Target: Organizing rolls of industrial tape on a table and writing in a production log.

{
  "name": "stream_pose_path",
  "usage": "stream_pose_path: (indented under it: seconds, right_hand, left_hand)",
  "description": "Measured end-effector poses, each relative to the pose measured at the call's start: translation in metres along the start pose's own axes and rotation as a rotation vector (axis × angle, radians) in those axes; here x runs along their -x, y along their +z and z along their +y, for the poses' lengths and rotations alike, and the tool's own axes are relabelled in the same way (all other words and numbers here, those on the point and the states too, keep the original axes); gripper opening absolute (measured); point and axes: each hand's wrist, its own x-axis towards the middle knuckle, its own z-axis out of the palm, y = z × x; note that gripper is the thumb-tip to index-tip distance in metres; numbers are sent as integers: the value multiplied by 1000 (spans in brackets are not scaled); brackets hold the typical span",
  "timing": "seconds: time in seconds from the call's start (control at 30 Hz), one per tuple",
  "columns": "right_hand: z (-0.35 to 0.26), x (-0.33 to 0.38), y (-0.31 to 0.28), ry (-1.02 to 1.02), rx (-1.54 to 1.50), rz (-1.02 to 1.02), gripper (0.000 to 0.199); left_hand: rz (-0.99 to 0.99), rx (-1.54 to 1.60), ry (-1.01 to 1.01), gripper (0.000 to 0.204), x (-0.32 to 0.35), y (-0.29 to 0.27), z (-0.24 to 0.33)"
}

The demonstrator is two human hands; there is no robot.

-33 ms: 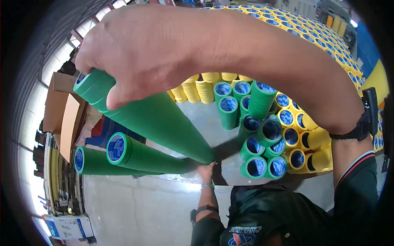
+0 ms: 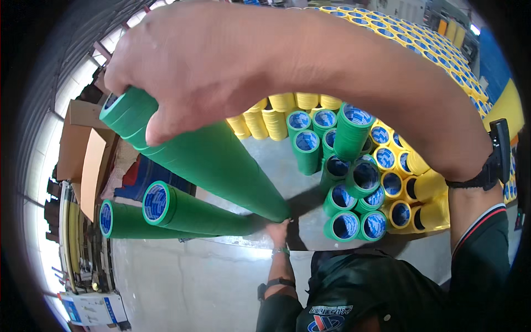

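A tall stack of green tape rolls (image 2: 221, 160) with blue inner cores leans away from me to the left. My right hand (image 2: 188, 77) reaches across the top of the view and is closed around the stack's upper end, thumb on the near side. Low at the stack's foot, my left hand (image 2: 278, 233) touches its base; most of its fingers are hidden there. Two more green stacks stand beside it, a nearer one (image 2: 193, 210) and one at far left (image 2: 138, 220). Shorter green stacks (image 2: 343, 226) cluster right of the middle.
Yellow tape rolls (image 2: 400, 214) border the green cluster on the right, and many more yellow rolls (image 2: 398, 39) fill the back. The grey table (image 2: 260, 155) carries the stacks. An open cardboard box (image 2: 74, 149) sits at left above shelving with long rolls (image 2: 72, 238).
My right hand and the top of the held stack have shifted very slightly. The two green stacks at left appear a touch lower in view. My left hand stays at the base.
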Motion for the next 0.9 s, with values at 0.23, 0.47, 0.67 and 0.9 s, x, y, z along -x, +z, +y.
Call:
stream_pose_path:
  seconds: [0.23, 0.47, 0.67, 0.9]
  right_hand:
    - [2, 39, -58, 218, -10, -199, 29]
    - [14, 74, -82, 372, -30, -186, 22]
    - [17, 62, -85, 825, 84, -194, 22]
    - [32, 98, -77, 412, 289, -99, 34]
  left_hand:
    - [-180, -120, -3, 44, -20, 49, 38]
    - [-308, 26, 68, 78, -50, 100, 92]
    - [-600, 246, 251, 90, -77, 82, 93]
    - [-260, 176, 445, 97, -68, 40, 207]
